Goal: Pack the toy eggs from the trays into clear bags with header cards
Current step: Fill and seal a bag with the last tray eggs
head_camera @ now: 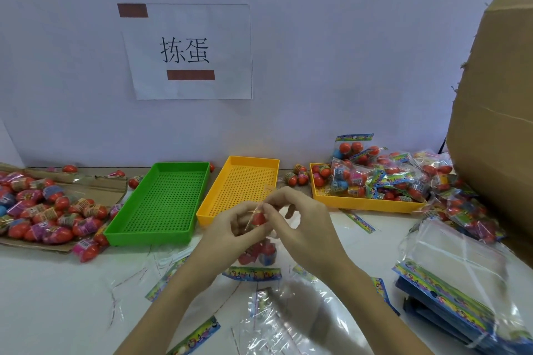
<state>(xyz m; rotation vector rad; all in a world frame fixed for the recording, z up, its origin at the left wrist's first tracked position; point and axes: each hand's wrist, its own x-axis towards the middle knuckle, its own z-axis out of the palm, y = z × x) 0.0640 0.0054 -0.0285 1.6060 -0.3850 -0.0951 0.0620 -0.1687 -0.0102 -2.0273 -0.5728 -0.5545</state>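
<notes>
Both hands are raised over the table's middle, holding a clear bag (261,251) that hangs down with several red eggs in it. My left hand (230,226) grips the bag's top together with a red toy egg (257,219). My right hand (291,210) pinches the bag's thin top edge just right of that egg. Loose toy eggs (49,210) are heaped on cardboard at the left. The green tray (161,202) and the near yellow tray (239,184) hold nothing. Packed bags (383,179) fill the far yellow tray (363,203).
A stack of unfilled clear bags with colourful header cards (450,294) lies at the right front. Loose bags and card strips (253,274) litter the white table. A large cardboard box (499,124) stands at the right. A paper sign (190,52) hangs on the wall.
</notes>
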